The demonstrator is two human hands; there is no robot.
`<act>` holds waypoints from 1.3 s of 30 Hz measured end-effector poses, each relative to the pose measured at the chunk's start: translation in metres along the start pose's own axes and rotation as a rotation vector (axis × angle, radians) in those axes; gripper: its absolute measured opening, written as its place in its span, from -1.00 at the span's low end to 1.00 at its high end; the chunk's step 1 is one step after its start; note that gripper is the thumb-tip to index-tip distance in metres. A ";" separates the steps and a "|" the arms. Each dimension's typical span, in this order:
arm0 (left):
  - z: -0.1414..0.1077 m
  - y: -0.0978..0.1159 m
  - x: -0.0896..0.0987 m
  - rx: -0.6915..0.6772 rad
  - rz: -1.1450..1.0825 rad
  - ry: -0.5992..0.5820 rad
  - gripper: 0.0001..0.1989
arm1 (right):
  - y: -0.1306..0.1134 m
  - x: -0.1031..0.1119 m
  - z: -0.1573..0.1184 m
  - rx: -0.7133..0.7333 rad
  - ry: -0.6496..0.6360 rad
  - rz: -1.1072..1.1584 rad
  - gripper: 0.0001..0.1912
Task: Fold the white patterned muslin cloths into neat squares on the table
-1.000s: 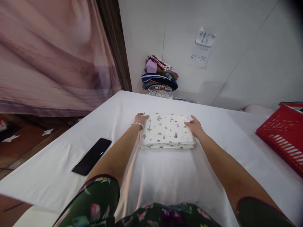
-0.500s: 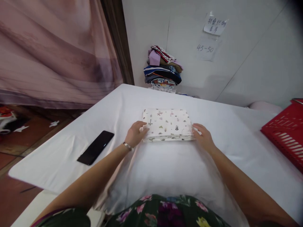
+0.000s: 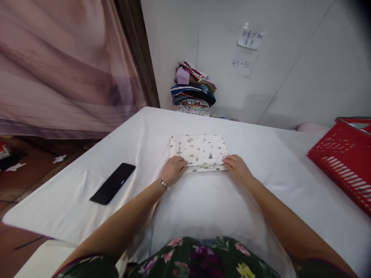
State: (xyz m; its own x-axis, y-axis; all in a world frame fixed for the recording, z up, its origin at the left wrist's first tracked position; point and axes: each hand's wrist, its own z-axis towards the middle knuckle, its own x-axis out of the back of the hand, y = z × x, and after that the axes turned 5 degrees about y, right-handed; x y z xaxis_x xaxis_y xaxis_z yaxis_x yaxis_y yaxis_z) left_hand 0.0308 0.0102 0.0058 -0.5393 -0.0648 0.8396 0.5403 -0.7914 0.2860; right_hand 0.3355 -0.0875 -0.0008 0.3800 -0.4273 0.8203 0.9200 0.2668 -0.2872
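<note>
A folded white cloth with small printed figures (image 3: 198, 148) lies flat near the middle of the white-covered table (image 3: 261, 154). At its near left corner, my left hand (image 3: 174, 170) grips the layered edge between thumb and fingers. The near right corner is pinched by my right hand (image 3: 238, 167) in the same way. Several layers show along the near edge between the two hands.
A black phone (image 3: 113, 183) lies on the table at the left. The red basket (image 3: 344, 154) stands at the right edge. Behind the table, a pile of folded clothes (image 3: 193, 90) rests against the wall. A pink curtain (image 3: 66, 69) hangs at the back left.
Both hands have moved from the cloth's sides to its near corners, closer together, and now grip the edge. The whole view has shifted slightly, bringing more of the red basket into sight.
</note>
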 end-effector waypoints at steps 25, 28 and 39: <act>-0.008 0.000 -0.002 -0.094 0.044 0.033 -0.76 | -0.012 0.008 -0.013 0.073 -0.070 -0.029 -0.76; -0.008 0.003 -0.004 -0.125 0.055 0.031 -0.70 | -0.011 0.008 -0.014 0.090 -0.093 -0.056 -0.72; -0.002 0.010 -0.013 -0.117 0.098 -0.002 -0.74 | -0.008 0.003 -0.018 0.140 -0.081 -0.121 -0.69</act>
State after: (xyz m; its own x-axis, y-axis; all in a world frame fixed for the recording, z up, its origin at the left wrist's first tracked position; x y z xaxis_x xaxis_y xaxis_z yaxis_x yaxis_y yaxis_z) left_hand 0.0416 0.0023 -0.0028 -0.4864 -0.1435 0.8619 0.5111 -0.8468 0.1474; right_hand 0.3310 -0.1068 -0.0053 0.2537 -0.3937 0.8835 0.9338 0.3380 -0.1175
